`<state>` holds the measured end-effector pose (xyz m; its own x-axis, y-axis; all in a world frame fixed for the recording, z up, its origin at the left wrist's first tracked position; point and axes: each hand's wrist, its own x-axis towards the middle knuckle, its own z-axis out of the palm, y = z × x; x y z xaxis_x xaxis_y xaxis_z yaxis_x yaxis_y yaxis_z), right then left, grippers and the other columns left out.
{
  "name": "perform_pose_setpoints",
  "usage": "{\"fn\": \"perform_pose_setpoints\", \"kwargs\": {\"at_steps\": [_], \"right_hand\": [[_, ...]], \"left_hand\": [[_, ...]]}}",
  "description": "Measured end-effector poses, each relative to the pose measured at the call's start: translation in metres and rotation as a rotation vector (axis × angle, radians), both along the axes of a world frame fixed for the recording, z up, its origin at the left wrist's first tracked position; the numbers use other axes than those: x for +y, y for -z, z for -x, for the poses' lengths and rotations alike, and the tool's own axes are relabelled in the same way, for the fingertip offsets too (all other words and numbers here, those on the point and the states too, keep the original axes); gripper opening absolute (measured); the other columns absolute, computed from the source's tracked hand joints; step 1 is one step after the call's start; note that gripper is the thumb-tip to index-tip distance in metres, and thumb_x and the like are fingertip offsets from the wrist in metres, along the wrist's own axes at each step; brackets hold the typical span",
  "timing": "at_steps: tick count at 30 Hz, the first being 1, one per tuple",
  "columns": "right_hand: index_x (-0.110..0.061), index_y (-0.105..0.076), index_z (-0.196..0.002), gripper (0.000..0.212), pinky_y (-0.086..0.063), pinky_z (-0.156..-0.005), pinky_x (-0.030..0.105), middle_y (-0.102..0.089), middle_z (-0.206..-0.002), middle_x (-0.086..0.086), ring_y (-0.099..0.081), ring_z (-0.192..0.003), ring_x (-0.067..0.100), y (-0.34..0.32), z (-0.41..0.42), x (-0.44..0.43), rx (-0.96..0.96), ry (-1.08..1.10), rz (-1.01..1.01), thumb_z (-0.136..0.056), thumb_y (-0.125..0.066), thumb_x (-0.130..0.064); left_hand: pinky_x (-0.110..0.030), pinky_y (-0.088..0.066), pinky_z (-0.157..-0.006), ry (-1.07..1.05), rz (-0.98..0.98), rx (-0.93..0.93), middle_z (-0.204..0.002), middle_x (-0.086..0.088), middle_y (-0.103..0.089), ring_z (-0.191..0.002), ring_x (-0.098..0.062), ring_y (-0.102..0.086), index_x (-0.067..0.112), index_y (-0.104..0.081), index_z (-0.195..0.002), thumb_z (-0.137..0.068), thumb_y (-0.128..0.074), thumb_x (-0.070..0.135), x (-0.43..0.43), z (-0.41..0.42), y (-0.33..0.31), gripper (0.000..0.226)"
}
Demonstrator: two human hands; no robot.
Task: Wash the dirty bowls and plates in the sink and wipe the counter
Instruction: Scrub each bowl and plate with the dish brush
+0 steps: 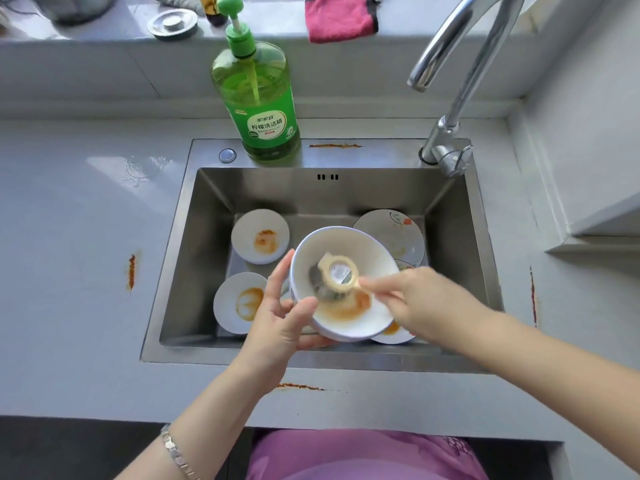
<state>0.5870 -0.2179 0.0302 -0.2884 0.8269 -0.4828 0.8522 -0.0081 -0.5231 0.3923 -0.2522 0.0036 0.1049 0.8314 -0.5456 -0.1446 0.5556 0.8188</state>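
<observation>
Over the steel sink [180,271] my left hand [277,320] grips a white bowl [367,247] by its rim, tilted toward me, with orange sauce at its bottom. My right hand [415,303] holds the handle of a scrubbing brush [337,277] whose cream head and grey wire pad press inside the bowl. Two small white dishes with orange stains lie in the sink at the left, the far dish [259,235] and the near dish [239,303]. A patterned plate [394,230] lies at the back right. Another stained dish [393,332] peeks out under the bowl.
A green dish-soap pump bottle [258,98] stands behind the sink. The chrome faucet [450,81] arches at the back right. A pink cloth [337,17] and a metal drain stopper [172,24] lie on the sill. Orange smears mark the grey counter [69,306], with one smear [131,271] left of the sink.
</observation>
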Motion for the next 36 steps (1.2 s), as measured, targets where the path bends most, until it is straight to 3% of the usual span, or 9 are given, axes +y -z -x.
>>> {"fn": "perform_pose_setpoints", "kwargs": {"at_steps": [3,7,12,17,21,26,31,34,36], "right_hand": [[-0.044,-0.053,-0.125,0.036,-0.046,-0.082,0.028,-0.064,-0.116,-0.006,-0.056,-0.107,0.020,-0.002,-0.005,0.001,-0.153,-0.104,0.007,-0.097,-0.040,-0.026],[-0.040,-0.058,-0.122,0.031,-0.044,-0.087,0.022,-0.064,-0.120,-0.011,-0.058,-0.111,0.014,-0.007,0.012,-0.007,0.057,-0.165,0.092,-0.096,-0.047,-0.027],[-0.043,-0.055,-0.124,0.035,-0.045,-0.075,0.029,-0.066,-0.096,-0.006,-0.058,-0.089,0.018,0.016,-0.007,0.004,-0.127,-0.081,0.001,-0.097,-0.043,-0.025],[-0.035,-0.060,-0.121,0.031,-0.044,-0.097,0.027,-0.064,-0.122,-0.010,-0.056,-0.115,0.009,0.012,0.018,-0.008,0.207,-0.007,0.097,-0.095,-0.049,-0.023],[-0.042,-0.057,-0.122,0.034,-0.047,-0.087,0.032,-0.067,-0.114,-0.004,-0.059,-0.106,0.021,0.018,0.002,0.009,-0.075,0.014,0.019,-0.096,-0.043,-0.024],[-0.034,-0.061,-0.121,0.031,-0.045,-0.097,0.027,-0.065,-0.120,-0.009,-0.058,-0.113,0.008,0.007,0.023,-0.010,0.235,0.002,0.130,-0.094,-0.050,-0.021],[-0.040,-0.058,-0.122,0.035,-0.049,-0.080,0.030,-0.069,-0.106,-0.004,-0.061,-0.094,0.016,0.018,-0.001,0.008,-0.084,0.026,0.029,-0.096,-0.043,-0.023],[-0.032,-0.062,-0.120,0.029,-0.040,-0.087,0.014,-0.066,-0.117,-0.012,-0.057,-0.108,0.001,0.009,0.017,-0.012,0.187,0.011,0.201,-0.095,-0.050,-0.023],[-0.034,-0.062,-0.120,0.029,-0.042,-0.082,0.014,-0.068,-0.103,-0.017,-0.060,-0.093,-0.001,0.010,0.017,0.002,0.204,0.047,0.178,-0.094,-0.051,-0.025]], "left_hand": [[-0.031,-0.057,-0.059,-0.040,-0.017,0.053,-0.092,-0.013,-0.064,-0.078,-0.017,-0.071,0.054,-0.042,-0.120,-0.086,-0.062,0.007,0.009,0.008,-0.002,0.061],[-0.028,-0.056,-0.057,0.074,-0.039,0.108,-0.104,-0.016,-0.061,-0.082,-0.018,-0.071,0.054,-0.044,-0.115,-0.087,-0.059,0.002,0.008,0.006,0.000,0.061],[-0.030,-0.056,-0.057,0.021,-0.001,0.094,-0.099,-0.017,-0.061,-0.076,-0.014,-0.071,0.053,-0.043,-0.116,-0.088,-0.057,0.005,0.012,0.016,0.000,0.058],[-0.031,-0.056,-0.057,0.042,0.032,0.059,-0.094,-0.010,-0.068,-0.080,-0.019,-0.071,0.054,-0.045,-0.115,-0.085,-0.064,0.008,0.010,0.010,0.004,0.058],[-0.033,-0.057,-0.059,-0.014,0.030,0.059,-0.090,-0.012,-0.066,-0.080,-0.018,-0.071,0.051,-0.043,-0.121,-0.084,-0.066,0.009,0.014,0.013,0.003,0.061],[-0.028,-0.055,-0.055,0.018,-0.001,0.071,-0.089,-0.012,-0.064,-0.076,-0.014,-0.070,0.056,-0.046,-0.111,-0.078,-0.069,0.012,0.014,0.009,0.003,0.059],[-0.033,-0.058,-0.058,-0.024,0.007,0.068,-0.091,-0.010,-0.064,-0.077,-0.014,-0.071,0.049,-0.043,-0.122,-0.087,-0.060,0.008,0.018,0.011,0.002,0.057],[-0.032,-0.056,-0.055,-0.020,-0.006,0.095,-0.090,-0.009,-0.066,-0.076,-0.015,-0.071,0.052,-0.046,-0.115,-0.088,-0.058,0.005,0.019,0.012,0.005,0.055],[-0.030,-0.056,-0.054,0.019,0.016,0.077,-0.090,-0.007,-0.067,-0.077,-0.014,-0.071,0.051,-0.045,-0.115,-0.089,-0.055,0.004,0.014,0.009,0.007,0.055]]}}
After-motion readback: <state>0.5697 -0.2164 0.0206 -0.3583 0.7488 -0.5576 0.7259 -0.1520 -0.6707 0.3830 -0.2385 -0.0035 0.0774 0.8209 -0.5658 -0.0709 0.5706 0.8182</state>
